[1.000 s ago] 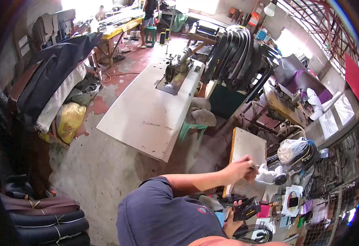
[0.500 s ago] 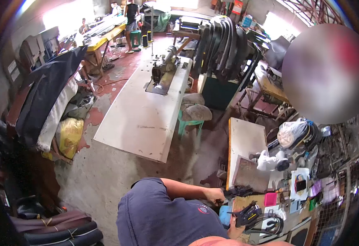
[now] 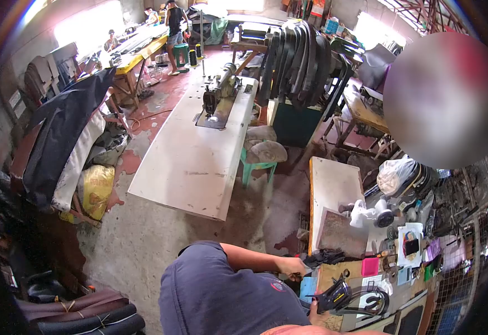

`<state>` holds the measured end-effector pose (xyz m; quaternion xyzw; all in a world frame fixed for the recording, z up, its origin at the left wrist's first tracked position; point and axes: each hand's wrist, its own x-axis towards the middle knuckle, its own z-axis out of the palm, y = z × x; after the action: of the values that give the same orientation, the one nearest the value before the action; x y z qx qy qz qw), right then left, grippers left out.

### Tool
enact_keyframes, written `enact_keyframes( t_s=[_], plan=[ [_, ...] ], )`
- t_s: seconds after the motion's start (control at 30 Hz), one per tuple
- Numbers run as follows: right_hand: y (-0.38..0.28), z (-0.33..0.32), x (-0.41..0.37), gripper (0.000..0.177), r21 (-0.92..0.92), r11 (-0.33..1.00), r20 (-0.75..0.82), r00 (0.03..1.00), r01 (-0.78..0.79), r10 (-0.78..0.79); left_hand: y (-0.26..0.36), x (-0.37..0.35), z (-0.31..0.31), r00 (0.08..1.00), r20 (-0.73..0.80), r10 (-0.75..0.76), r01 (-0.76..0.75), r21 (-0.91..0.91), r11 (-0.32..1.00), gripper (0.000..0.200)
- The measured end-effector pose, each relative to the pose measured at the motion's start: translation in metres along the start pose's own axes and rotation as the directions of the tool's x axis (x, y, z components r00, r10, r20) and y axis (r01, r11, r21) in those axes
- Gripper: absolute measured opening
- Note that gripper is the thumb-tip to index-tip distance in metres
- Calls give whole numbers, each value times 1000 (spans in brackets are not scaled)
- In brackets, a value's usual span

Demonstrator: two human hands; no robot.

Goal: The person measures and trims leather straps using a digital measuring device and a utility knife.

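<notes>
My left hand (image 3: 292,267) is closed, with its fingers curled in near the workbench edge. What it pinches, if anything, is too small to make out. Lower down, my right hand (image 3: 317,316) grips a black tool with yellow lettering (image 3: 336,297); the thumb shows against its near side. A light-blue piece (image 3: 308,286) lies between the two hands, partly covered by the tool. Close to the tool are black curved strips (image 3: 375,304) on white paper and a bright pink tray (image 3: 370,267). Dark cloth (image 3: 325,257) is bunched just beyond my left hand.
A long white table with a sewing machine (image 3: 219,100) stands ahead, beside a green stool (image 3: 258,167) with cushions. Dark covers (image 3: 297,61) hang on a rack behind. Rolled material (image 3: 82,312) lies at lower left. Another person (image 3: 175,33) stands at the back.
The black tool in my right hand has tilted and shifted slightly, showing more of the light-blue piece's flat face. My left hand stays nearly in place. The view has shifted a little.
</notes>
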<state>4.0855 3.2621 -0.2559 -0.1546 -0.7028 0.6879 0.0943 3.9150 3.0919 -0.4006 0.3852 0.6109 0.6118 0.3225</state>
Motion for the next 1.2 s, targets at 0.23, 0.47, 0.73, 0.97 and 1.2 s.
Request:
enact_keyframes(
  t_s=[0.23, 0.47, 0.73, 0.97, 1.2],
  plan=[
    [-7, -5, 11, 44, -40, 993, 251, 963, 113, -99, 122, -60, -66, 988, -68, 140, -118, 257, 959, 17],
    [-3, -5, 15, 55, -246, 969, 225, 974, 30, 27, 336, -196, -177, 436, -787, 435, -9, 480, 877, 25],
    [-39, -9, 1, 53, -279, 958, 244, 970, 71, -1, 335, -105, -139, 729, -538, 424, -217, 405, 888, 44],
    [-28, -26, -43, 38, -219, 974, 57, 996, -52, 66, 157, 47, -16, 990, -73, -123, 143, 504, 852, 38],
    [-6, -41, -82, 25, -152, 982, -181, 980, -115, 86, 56, 173, 36, 986, -23, 164, -67, 852, 519, 38]
  ],
)
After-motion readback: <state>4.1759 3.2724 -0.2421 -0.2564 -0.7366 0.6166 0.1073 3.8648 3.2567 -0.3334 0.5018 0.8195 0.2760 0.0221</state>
